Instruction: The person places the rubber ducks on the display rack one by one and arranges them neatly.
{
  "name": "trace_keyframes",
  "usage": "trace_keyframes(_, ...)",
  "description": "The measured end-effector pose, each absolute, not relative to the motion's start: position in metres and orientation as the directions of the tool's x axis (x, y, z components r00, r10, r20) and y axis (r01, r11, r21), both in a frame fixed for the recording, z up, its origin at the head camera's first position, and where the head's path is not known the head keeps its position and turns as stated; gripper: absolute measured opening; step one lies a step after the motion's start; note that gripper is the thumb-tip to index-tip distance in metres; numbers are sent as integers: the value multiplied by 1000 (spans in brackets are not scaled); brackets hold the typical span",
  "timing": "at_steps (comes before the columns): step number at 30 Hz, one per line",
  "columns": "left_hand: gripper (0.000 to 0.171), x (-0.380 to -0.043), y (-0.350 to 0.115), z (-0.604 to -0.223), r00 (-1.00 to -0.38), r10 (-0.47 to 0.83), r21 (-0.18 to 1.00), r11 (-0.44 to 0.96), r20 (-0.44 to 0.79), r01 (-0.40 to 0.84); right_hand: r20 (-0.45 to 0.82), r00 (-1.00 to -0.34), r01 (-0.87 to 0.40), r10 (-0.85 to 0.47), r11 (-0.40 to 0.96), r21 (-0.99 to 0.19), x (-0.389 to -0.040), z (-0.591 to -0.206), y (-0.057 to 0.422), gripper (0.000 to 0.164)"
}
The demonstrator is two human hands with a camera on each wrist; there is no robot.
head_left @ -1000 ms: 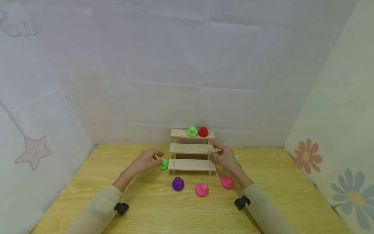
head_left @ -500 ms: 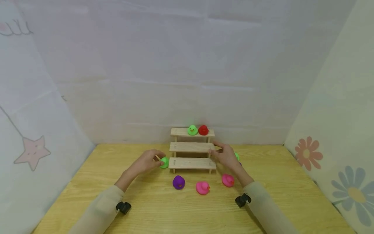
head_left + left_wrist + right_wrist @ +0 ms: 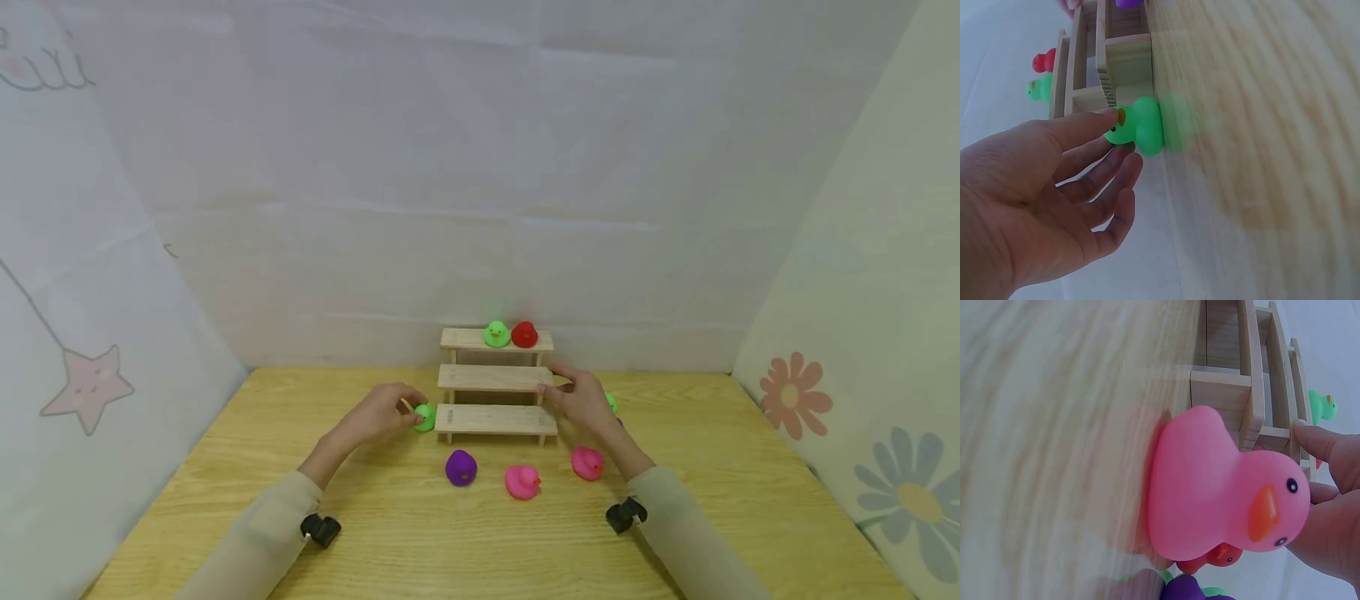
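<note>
On the table stands a three-step wooden stand [image 3: 495,419]. Its top step carries a green rubber duck [image 3: 496,335] and a red rubber duck [image 3: 524,335]. My left hand [image 3: 380,414] is at the stand's left side, pinching the head of another green duck [image 3: 1143,125] between thumb and fingers. In the left wrist view that duck's base sits at the tabletop, beside the lowest step. My right hand [image 3: 581,402] grips the right end of the middle step, thumb on its front edge; the other fingers are mostly hidden behind it.
In front of the stand lie a purple duck [image 3: 461,468] and two pink ducks [image 3: 522,482]. Beyond my right wrist, a green duck [image 3: 611,402] and a purple duck [image 3: 1186,589] are partly hidden, with a red duck [image 3: 1216,557] near them. A cloth wall [image 3: 360,250] rises behind.
My left thumb and fingers have closed in on the green duck's head, moving slightly right. My right hand keeps its place on the stand.
</note>
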State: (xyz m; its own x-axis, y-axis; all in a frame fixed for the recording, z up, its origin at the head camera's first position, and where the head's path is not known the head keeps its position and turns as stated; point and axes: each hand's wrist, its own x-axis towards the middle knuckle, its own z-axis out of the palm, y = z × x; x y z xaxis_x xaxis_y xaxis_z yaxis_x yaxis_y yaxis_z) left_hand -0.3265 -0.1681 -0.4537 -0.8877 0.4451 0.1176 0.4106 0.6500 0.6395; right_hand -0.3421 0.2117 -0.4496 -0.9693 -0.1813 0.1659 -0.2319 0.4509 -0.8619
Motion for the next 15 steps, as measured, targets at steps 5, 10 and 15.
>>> trace_keyframes(5, 27, -325, -168, -454, -890, 441, 642, 652, 113, 404, 150, -973, -213, -174, 435, -875, -341, -449, 212, 63)
trace_keyframes(10, 28, -325, -168, -453, -895, 431, 627, 666, 118, 404, 151, -972, -216, -183, 420, -881, -340, -449, 212, 63)
trace_keyframes(15, 28, -324, -169, -451, -901, 415, 625, 672, 125, 396, 151, -971, -218, -186, 421, -880, -341, -449, 212, 63)
